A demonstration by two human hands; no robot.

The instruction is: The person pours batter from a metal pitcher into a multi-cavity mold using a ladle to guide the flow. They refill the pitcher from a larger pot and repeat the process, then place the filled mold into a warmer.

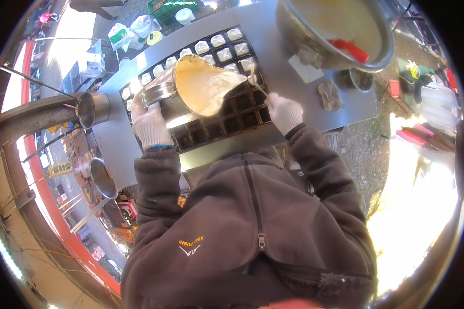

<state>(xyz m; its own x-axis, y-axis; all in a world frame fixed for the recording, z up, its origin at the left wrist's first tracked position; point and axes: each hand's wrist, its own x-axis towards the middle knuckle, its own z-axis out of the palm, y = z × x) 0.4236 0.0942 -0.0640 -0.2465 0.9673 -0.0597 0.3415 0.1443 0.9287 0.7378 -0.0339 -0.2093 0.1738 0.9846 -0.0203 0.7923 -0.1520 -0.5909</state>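
My left hand (pixel 152 129), in a white knit glove, grips the handle of a metal pitcher (pixel 159 93). The pitcher is tipped to the right, with pale cream batter (pixel 198 85) coating its inside up to the spout. Closed around a thin stick-like tool (pixel 258 86) is my gloved right hand (pixel 285 112); the tool's batter-smeared tip is at the spout. Below both lies a dark mold pan (pixel 232 123) with square compartments. White batter fills the far and left-hand compartments, while the near ones show dark. The pitcher hides the pan's middle.
A large metal bowl (pixel 386 49) with pale batter and a red-handled tool (pixel 349 50) stands at the far right. Near it are a small metal cup (pixel 362 81) and a crumpled cloth (pixel 330 96). A metal pot (pixel 94 110) sits at the steel table's (pixel 111 149) left edge.
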